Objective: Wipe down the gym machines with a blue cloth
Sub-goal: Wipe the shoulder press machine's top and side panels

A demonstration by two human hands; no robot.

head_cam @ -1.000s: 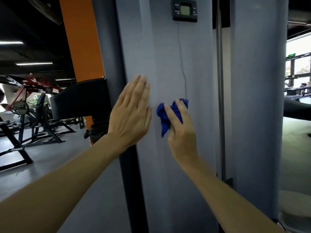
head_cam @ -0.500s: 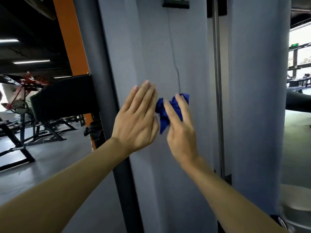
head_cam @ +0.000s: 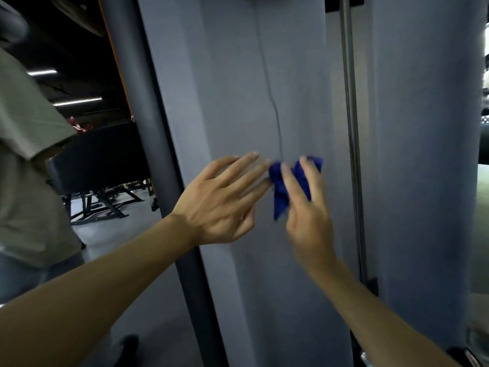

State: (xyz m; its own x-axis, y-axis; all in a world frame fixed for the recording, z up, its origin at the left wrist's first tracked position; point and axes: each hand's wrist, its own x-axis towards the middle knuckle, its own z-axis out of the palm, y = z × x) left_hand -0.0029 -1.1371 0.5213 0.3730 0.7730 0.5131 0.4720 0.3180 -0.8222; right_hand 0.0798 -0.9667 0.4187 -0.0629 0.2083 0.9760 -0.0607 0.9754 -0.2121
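While the head view blurs a little, the right hand (head_cam: 304, 207) presses the crumpled blue cloth (head_cam: 280, 189) against the grey machine panel (head_cam: 238, 102), its fingers laid straight over the bunched fabric. The left hand (head_cam: 222, 202) lies just beside the cloth with fingers straight and spread, holding nothing; whether it touches the panel cannot be told. A thin cable (head_cam: 272, 102) runs down the panel to the cloth. Another person's green sleeve (head_cam: 29, 115) fills the left edge.
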